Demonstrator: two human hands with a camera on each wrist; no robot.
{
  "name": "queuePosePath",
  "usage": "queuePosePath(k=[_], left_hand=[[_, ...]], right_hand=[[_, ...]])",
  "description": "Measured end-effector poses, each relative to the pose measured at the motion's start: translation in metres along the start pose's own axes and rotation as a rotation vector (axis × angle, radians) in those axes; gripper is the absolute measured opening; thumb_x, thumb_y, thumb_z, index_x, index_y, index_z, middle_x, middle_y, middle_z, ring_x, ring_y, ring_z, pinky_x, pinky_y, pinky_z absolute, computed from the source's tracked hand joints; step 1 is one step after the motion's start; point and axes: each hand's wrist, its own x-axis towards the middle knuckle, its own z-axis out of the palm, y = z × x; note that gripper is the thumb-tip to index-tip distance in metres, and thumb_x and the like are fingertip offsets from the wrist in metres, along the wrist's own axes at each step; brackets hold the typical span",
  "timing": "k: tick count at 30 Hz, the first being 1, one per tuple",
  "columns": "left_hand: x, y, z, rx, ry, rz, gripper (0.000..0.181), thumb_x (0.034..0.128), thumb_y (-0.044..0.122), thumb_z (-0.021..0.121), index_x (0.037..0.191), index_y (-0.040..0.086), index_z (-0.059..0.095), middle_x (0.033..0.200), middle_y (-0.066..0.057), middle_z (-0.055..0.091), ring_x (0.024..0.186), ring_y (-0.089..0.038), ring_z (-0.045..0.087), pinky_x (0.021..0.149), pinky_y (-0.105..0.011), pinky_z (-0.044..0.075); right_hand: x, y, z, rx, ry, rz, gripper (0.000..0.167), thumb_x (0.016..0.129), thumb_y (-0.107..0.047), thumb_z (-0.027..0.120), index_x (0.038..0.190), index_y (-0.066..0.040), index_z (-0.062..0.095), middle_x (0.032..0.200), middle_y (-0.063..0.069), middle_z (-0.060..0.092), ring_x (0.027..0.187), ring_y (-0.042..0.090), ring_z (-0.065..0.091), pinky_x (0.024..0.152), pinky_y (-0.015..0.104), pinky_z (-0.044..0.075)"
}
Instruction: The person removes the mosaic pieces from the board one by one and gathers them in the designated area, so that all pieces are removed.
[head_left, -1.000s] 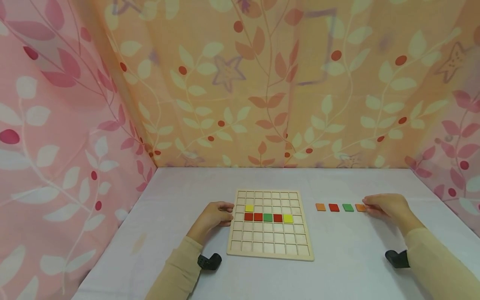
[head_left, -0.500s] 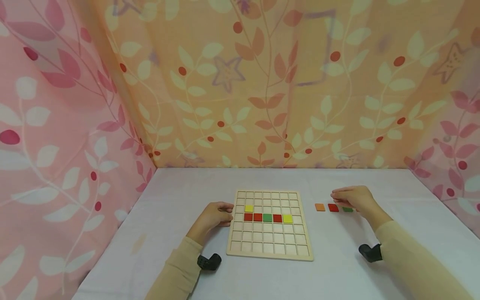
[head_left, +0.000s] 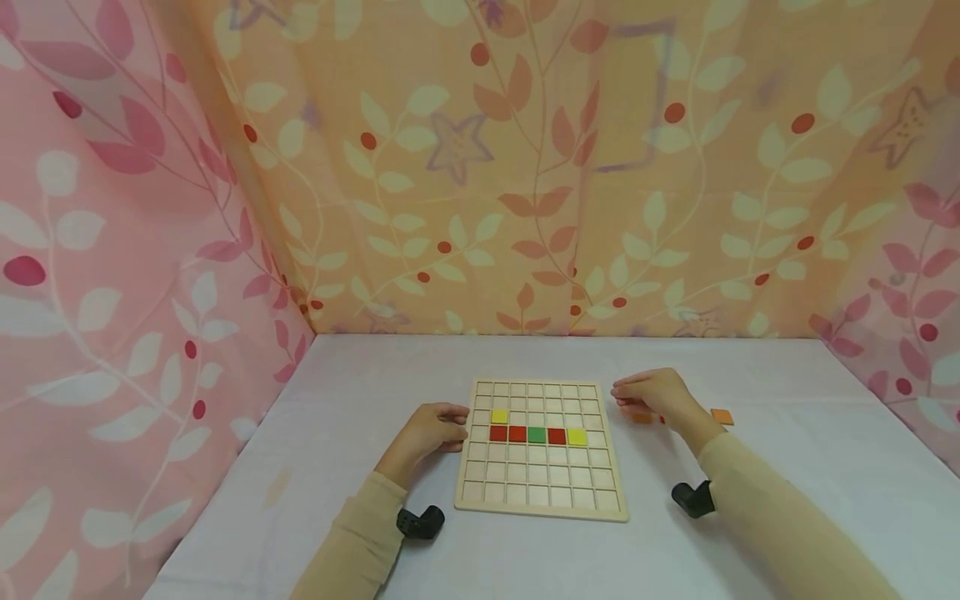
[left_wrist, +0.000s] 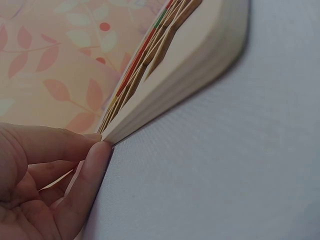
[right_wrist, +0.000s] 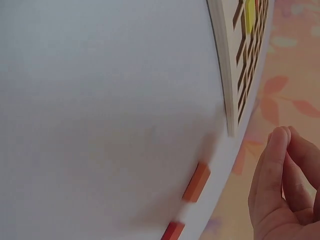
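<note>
A square wooden grid board point(head_left: 540, 512) lies flat on the table, carrying a yellow tile point(head_left: 499, 416) above a row of red, green and yellow tiles point(head_left: 537, 435). My left hand point(head_left: 427, 432) touches the board's left edge with thumb and fingertips. Just right of the board, my right hand point(head_left: 660, 396) hovers with thumb and fingertips together; no tile shows between them in the right wrist view. Beneath it lie an orange tile point(right_wrist: 197, 183) and a red tile point(right_wrist: 173, 231). Another orange tile point(head_left: 722, 417) lies beyond the wrist. The loose green tile is hidden.
A white cloth point(head_left: 375, 375) covers the table. Patterned fabric walls point(head_left: 480, 208) stand behind and at both sides. Each wrist wears a black camera, one at the left sleeve point(head_left: 422, 522) and one at the right sleeve point(head_left: 693, 499).
My right hand has left the far-right orange tile, which stays on the table, and moved left over the other loose tiles toward the board. My left hand stays at the board's edge.
</note>
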Motion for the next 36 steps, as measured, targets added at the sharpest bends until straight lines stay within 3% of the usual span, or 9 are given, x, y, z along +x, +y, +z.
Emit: queuePosePath(k=[7, 24, 30, 36], left_hand=[[0.002, -0.003, 0.002, 0.011, 0.019, -0.009, 0.042, 0.0831, -0.006, 0.071, 0.125, -0.002, 0.065, 0.109, -0.013, 0.065, 0.079, -0.012, 0.064, 0.067, -0.028, 0.063], [0.004, -0.004, 0.002, -0.036, 0.013, -0.007, 0.043, 0.0811, -0.01, 0.069, 0.123, -0.003, 0.066, 0.105, -0.011, 0.065, 0.077, -0.012, 0.064, 0.064, -0.026, 0.062], [0.003, -0.003, 0.002, -0.031, 0.017, -0.013, 0.043, 0.0816, -0.01, 0.069, 0.124, -0.003, 0.065, 0.107, -0.012, 0.065, 0.076, -0.012, 0.064, 0.064, -0.026, 0.062], [0.003, -0.004, 0.002, -0.028, 0.019, -0.009, 0.043, 0.0814, -0.01, 0.069, 0.124, -0.003, 0.065, 0.108, -0.012, 0.065, 0.076, -0.012, 0.064, 0.064, -0.026, 0.062]], right_hand=[[0.003, -0.005, 0.024, 0.02, -0.04, -0.035, 0.037, 0.093, -0.01, 0.068, 0.12, 0.015, 0.063, 0.077, 0.0, 0.074, 0.064, 0.006, 0.069, 0.067, 0.024, 0.062], [0.009, -0.021, 0.069, 0.036, -0.116, -0.048, 0.026, 0.092, -0.007, 0.069, 0.11, 0.011, 0.07, 0.077, 0.003, 0.074, 0.064, 0.008, 0.068, 0.068, 0.023, 0.061], [0.01, -0.024, 0.082, 0.054, -0.137, -0.068, 0.028, 0.092, -0.006, 0.068, 0.113, 0.013, 0.068, 0.082, 0.007, 0.075, 0.064, 0.008, 0.067, 0.069, 0.025, 0.062], [0.009, -0.028, 0.095, 0.082, -0.159, -0.04, 0.031, 0.092, -0.006, 0.069, 0.116, 0.013, 0.066, 0.085, 0.011, 0.076, 0.066, 0.012, 0.069, 0.072, 0.03, 0.063]])
